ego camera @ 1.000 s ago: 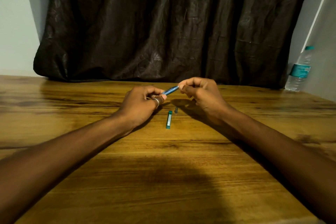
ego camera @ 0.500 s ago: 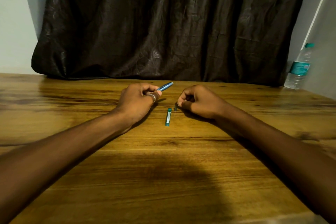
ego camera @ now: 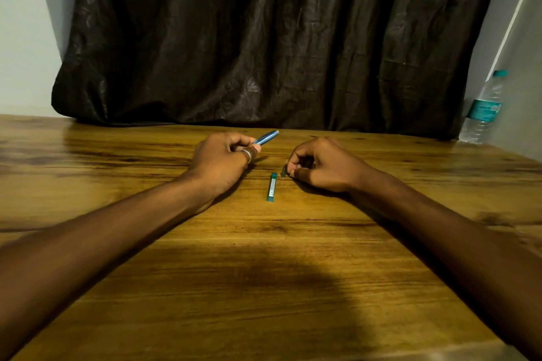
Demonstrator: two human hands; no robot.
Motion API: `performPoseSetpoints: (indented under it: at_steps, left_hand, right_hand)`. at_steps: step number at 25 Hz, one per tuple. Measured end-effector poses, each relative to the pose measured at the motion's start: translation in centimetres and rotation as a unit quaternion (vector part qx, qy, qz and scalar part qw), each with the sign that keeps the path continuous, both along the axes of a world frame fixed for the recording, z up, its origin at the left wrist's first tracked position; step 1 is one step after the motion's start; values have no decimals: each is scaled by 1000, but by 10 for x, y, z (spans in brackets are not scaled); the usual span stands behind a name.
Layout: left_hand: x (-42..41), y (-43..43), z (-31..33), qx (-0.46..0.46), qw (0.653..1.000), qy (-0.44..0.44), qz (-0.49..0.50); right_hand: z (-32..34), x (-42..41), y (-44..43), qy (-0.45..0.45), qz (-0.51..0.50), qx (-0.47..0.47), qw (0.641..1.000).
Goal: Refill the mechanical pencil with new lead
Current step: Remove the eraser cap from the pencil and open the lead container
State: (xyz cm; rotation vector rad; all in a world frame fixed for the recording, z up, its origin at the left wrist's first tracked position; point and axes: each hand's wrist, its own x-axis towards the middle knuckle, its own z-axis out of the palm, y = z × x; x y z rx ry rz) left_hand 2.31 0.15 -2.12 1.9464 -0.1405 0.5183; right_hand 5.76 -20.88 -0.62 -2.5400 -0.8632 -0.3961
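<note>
my left hand (ego camera: 223, 160) rests on the desk (ego camera: 264, 272), fingers curled shut around the blue mechanical pencil (ego camera: 266, 137). the pencil's free end sticks out to the far right of my fist, tilted up off the wood. a ring (ego camera: 248, 154) sits on one finger of that hand.

my right hand (ego camera: 324, 165) lies on the desk to the right, fingers curled in, fingertips (ego camera: 291, 173) down at a small dark cap (ego camera: 283, 172) on the wood. they touch it or are just beside it; whether they pinch it i cannot tell.

the teal lead case (ego camera: 272, 187) lies flat on the desk between my two hands, its long axis running near to far, just left of the small dark cap and apart from both hands.

both forearms are laid across the wood from the near corners. a dark shadow falls on the near middle of the desk.

a dark curtain (ego camera: 278, 38) hangs behind the far edge. a water bottle (ego camera: 482, 110) with a teal label stands upright at the far right, well apart from everything else.
</note>
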Motion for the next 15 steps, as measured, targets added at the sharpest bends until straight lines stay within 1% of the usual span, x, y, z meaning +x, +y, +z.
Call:
performPoseSetpoints:
  at_steps: [8,12,15]
  left_hand:
    - [-2,0,1,-4,1000,5,-8]
    - [-2,-1,1,3,1000,2,4]
    - [-2,-1,2,11,1000,-12,4]
  right_hand:
    - [0,-2,1,8,0,2,1000]
    - [1,-3,0,34,-15,18,999]
    - [3,-4,1,26,-28,56,998]
